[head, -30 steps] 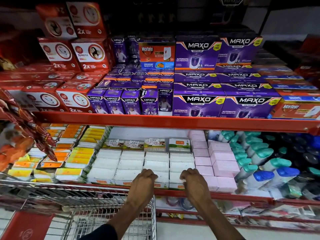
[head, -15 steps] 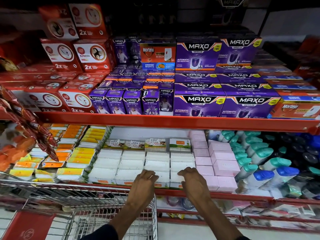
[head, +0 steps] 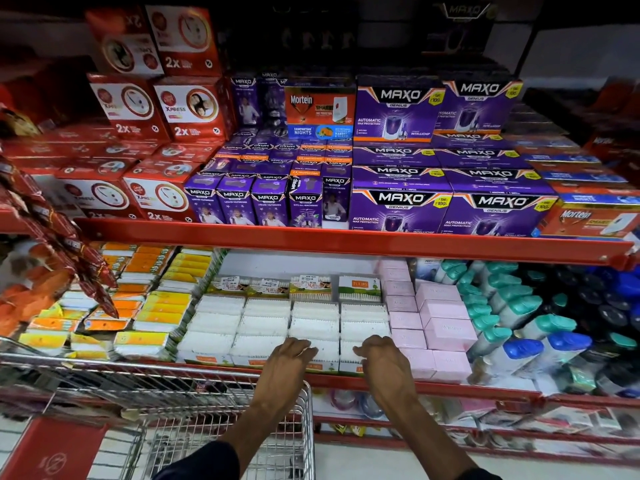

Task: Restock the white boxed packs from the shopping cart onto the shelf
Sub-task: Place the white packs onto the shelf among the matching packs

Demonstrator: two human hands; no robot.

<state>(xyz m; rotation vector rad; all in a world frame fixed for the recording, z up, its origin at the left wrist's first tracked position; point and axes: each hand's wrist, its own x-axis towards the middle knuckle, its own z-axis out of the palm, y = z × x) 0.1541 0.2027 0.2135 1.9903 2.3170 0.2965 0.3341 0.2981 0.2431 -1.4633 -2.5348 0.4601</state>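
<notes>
Two bare hands reach forward from dark sleeves to the front edge of the lower shelf [head: 485,388], seen from the head camera; the left hand [head: 289,358] lies palm down with fingers loosely curled over the front row of white boxed packs [head: 263,327], touching the top of a pack without gripping it; the right hand [head: 382,358] lies just beside it, also palm down, fingers bent and resting on the neighbouring pack, closed on nothing. White boxed packs fill four neat columns in the middle of that shelf, several rows deep; pink boxes [head: 446,332] stand directly to their right, then bottles with teal caps [head: 512,306] and blue caps; orange and yellow packets [head: 162,306] lie to the left. On the upper shelf stand purple Maxo boxes [head: 398,209] and red boxes [head: 156,195]. A wire shopping cart [head: 207,393] sits below the left forearm, close against the shelf; what it carries cannot be made out.
</notes>
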